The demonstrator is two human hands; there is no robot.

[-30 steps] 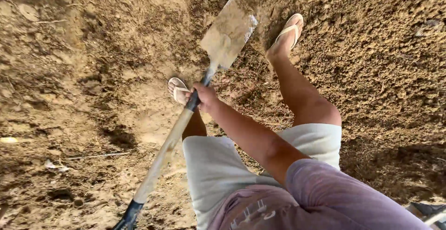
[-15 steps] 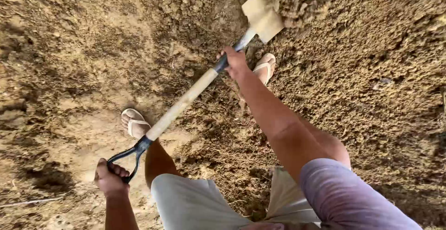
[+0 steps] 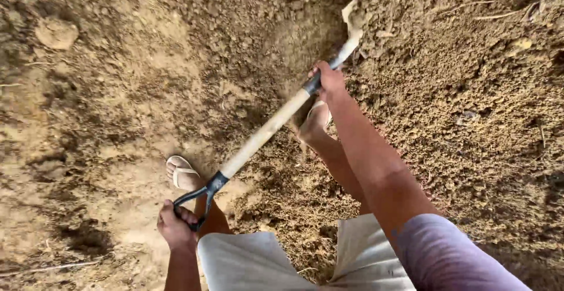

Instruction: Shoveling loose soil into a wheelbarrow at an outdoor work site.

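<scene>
Driving the shovel (image 3: 264, 132) blade into the dirt pile (image 3: 446, 91) now, lifted 1 s ago; left hand (image 3: 176, 227) closed on grip, right hand (image 3: 329, 79) wrapped round shaft.

Shovel (image 3: 267, 131), pale wooden shaft, black D-grip, slanted, blade sunk in soil

No packages, labels, signs or screens show anywhere in this view of bare, dug-up earth.
</scene>
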